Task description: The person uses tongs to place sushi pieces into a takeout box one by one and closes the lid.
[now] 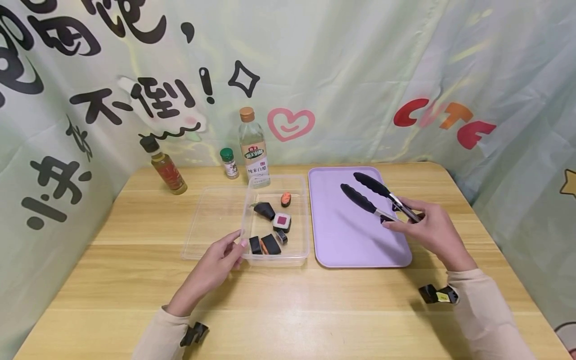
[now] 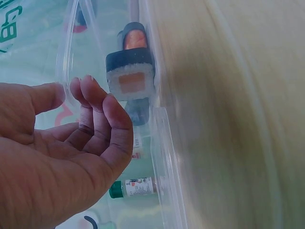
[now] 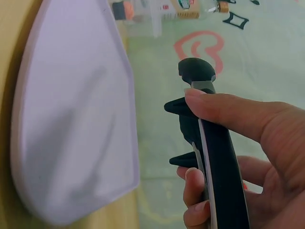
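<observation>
My left hand (image 1: 219,260) pinches the near left corner of a clear plastic box (image 1: 308,215) between thumb and curled fingers. Inside the box lie several sushi pieces: a dark cone-shaped hand roll (image 1: 264,210), a white-and-black roll with a red centre (image 1: 282,222), a small orange-topped piece (image 1: 285,199), and dark seaweed-wrapped pieces (image 1: 271,244) near the front. My right hand (image 1: 427,227) grips kitchen tongs (image 1: 380,200) by their metal arms, with the black tips spread apart over a purple tray (image 1: 333,245). Nothing sits between those tips.
A clear lid (image 1: 209,220) lies flat left of the box. Behind stand an oil bottle (image 1: 166,170), a green-capped seasoning jar (image 1: 229,164) and a tall vinegar bottle (image 1: 254,150). A printed curtain (image 1: 351,75) hangs along the wooden table's (image 1: 288,310) back edge.
</observation>
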Demonstrator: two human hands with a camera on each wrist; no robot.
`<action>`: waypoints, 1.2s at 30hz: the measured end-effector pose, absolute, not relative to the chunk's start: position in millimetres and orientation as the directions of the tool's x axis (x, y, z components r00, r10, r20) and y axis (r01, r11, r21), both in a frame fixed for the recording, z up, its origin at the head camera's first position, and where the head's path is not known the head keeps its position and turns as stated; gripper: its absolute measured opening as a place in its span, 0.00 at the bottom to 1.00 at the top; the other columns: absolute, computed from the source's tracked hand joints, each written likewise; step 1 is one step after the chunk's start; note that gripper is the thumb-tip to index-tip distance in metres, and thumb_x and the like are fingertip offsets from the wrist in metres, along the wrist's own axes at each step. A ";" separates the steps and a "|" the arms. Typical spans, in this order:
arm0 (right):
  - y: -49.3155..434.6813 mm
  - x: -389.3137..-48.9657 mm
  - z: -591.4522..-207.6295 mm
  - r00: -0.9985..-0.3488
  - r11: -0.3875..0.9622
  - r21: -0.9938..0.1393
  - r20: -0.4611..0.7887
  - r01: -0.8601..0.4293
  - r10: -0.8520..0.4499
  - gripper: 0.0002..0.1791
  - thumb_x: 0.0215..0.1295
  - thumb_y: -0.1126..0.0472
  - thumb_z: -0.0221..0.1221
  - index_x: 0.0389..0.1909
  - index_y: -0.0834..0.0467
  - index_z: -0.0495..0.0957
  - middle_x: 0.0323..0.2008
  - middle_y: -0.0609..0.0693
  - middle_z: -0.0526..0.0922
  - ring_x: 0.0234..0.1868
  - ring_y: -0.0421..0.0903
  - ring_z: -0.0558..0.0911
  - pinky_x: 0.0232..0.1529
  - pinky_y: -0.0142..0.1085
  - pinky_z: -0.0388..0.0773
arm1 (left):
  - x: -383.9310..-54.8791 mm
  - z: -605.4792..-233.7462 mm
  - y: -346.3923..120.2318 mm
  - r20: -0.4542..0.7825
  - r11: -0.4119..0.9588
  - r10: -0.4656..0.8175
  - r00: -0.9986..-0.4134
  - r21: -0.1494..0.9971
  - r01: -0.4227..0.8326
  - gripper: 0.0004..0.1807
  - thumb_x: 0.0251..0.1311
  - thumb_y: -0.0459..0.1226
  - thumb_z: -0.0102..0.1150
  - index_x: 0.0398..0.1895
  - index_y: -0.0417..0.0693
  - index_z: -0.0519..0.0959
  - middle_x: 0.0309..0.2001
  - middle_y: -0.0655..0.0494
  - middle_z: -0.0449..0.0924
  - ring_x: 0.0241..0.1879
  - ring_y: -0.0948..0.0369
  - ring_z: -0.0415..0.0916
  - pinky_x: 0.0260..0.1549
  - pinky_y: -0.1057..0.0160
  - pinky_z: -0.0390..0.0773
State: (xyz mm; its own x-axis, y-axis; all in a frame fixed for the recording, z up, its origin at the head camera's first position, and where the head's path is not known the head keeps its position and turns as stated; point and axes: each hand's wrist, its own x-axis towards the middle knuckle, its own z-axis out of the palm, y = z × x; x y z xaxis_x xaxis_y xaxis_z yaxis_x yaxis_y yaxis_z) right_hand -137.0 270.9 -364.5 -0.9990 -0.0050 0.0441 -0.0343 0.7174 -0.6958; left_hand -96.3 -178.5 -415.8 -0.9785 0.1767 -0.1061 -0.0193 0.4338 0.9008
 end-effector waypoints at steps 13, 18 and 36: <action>295.1 -140.8 -381.3 -0.990 0.688 -0.718 -0.009 0.104 0.140 0.52 0.55 0.42 0.75 0.75 0.60 0.63 0.23 0.50 0.65 0.16 0.42 0.62 0.21 0.39 0.64 | -95.6 -415.9 -178.4 -0.114 0.435 0.173 -0.978 0.900 -0.028 0.30 0.77 0.44 0.51 0.73 0.34 0.65 0.31 0.45 0.77 0.30 0.57 0.74 0.31 0.61 0.77; 301.1 -144.8 -389.4 -0.981 0.690 -0.706 -0.032 0.157 0.191 0.56 0.56 0.40 0.73 0.77 0.63 0.59 0.32 0.58 0.75 0.28 0.47 0.72 0.28 0.35 0.68 | -95.6 -416.4 -178.6 -0.117 0.435 0.169 -0.979 0.900 -0.033 0.30 0.77 0.44 0.52 0.74 0.34 0.64 0.31 0.45 0.77 0.30 0.57 0.75 0.31 0.61 0.77; 321.0 -154.0 -409.4 -0.947 0.567 -0.777 -0.111 0.272 0.302 0.61 0.62 0.43 0.70 0.76 0.75 0.44 0.68 0.77 0.59 0.61 0.66 0.64 0.57 0.60 0.69 | -95.8 -414.1 -178.0 -0.118 0.434 0.179 -0.977 0.901 -0.029 0.29 0.77 0.44 0.52 0.73 0.37 0.66 0.31 0.45 0.77 0.30 0.57 0.74 0.30 0.61 0.77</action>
